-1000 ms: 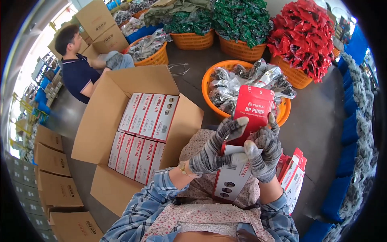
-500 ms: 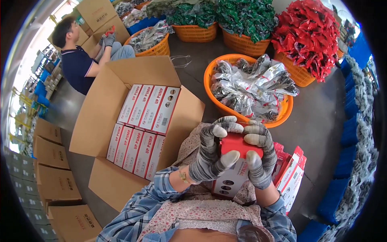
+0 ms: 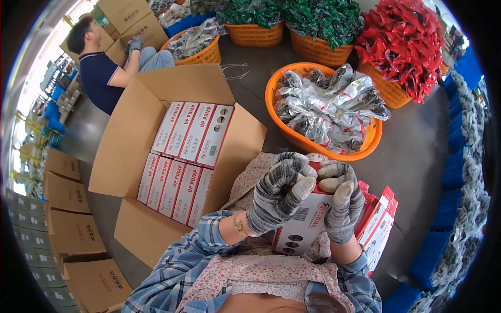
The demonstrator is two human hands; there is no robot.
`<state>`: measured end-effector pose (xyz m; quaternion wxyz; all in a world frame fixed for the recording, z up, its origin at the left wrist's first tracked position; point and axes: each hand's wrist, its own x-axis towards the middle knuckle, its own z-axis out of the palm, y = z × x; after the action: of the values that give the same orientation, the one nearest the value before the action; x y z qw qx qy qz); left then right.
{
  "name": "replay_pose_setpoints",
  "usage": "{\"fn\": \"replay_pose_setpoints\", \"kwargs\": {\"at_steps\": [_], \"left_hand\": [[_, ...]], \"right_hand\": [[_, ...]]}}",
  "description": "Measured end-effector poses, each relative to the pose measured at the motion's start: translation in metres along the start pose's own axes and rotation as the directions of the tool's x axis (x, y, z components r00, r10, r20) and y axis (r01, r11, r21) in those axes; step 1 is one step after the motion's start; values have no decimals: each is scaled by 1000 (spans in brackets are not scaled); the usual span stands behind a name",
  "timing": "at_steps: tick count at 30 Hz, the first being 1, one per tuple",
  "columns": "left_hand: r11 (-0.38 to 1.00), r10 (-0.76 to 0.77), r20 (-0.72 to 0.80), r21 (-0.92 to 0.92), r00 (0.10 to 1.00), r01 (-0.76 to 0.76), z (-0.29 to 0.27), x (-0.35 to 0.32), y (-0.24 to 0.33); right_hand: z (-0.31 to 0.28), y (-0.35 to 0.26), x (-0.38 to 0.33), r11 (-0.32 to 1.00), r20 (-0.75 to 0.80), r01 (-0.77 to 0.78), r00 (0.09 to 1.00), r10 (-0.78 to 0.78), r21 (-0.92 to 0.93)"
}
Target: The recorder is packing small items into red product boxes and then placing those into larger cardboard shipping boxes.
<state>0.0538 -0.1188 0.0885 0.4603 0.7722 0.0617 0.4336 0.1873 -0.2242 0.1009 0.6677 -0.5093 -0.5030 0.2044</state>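
Note:
A small white-and-red carton [image 3: 309, 225] stands between my hands over my lap. Both hands wear grey striped knit gloves with pale fingertips. My left hand [image 3: 282, 190] curls around the left of its top end, fingers bent and thumb toward the middle. On the other side my right hand [image 3: 342, 201] grips the same top end, its thumb against the front face. The fingers cover most of the red top flap. Beside my right hand lie several flattened red-and-white cartons [image 3: 380, 224]. To the left, an open cardboard box [image 3: 122, 151] holds rows of packed small cartons [image 3: 167, 185].
An orange basket [image 3: 271, 112] of clear-bagged parts stands ahead. More orange baskets [image 3: 255, 35] hold green and red bags [image 3: 399, 47]. Another person [image 3: 99, 73] sits at far left. Closed brown boxes [image 3: 78, 232] line the left; blue bins [image 3: 430, 261] line the right.
The carton's red top flap has folded down under my fingers, and my hands have drawn in over it. The other person's gloved hands no longer show the red item.

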Motion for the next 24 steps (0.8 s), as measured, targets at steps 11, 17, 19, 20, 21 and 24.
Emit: {"fn": "replay_pose_setpoints", "kwargs": {"at_steps": [11, 17, 19, 20, 21, 24], "left_hand": [[621, -663, -54, -598, 747, 507, -48, 8, -54], [303, -738, 128, -815, 663, 494, -52, 57, -65], [237, -393, -124, -971, 911, -30, -54, 60, -50], [242, -390, -123, -970, 912, -28, -52, 61, -36], [523, -223, -326, -835, 918, -169, -47, 62, -20], [914, -53, -527, -368, 848, -171, -51, 59, -26]], "right_hand": [[6, 75, -11, 914, 79, -349, 925, 371, -210], [21, 69, 50, 440, 551, 640, 767, -328, -630], [23, 75, 72, 487, 549, 613, 785, -288, -622], [29, 72, 83, 657, 448, 495, 856, -258, -568], [33, 69, 94, 800, 350, 361, 915, -203, -480], [24, 79, 117, 971, 377, 154, 923, -76, -182]]}}
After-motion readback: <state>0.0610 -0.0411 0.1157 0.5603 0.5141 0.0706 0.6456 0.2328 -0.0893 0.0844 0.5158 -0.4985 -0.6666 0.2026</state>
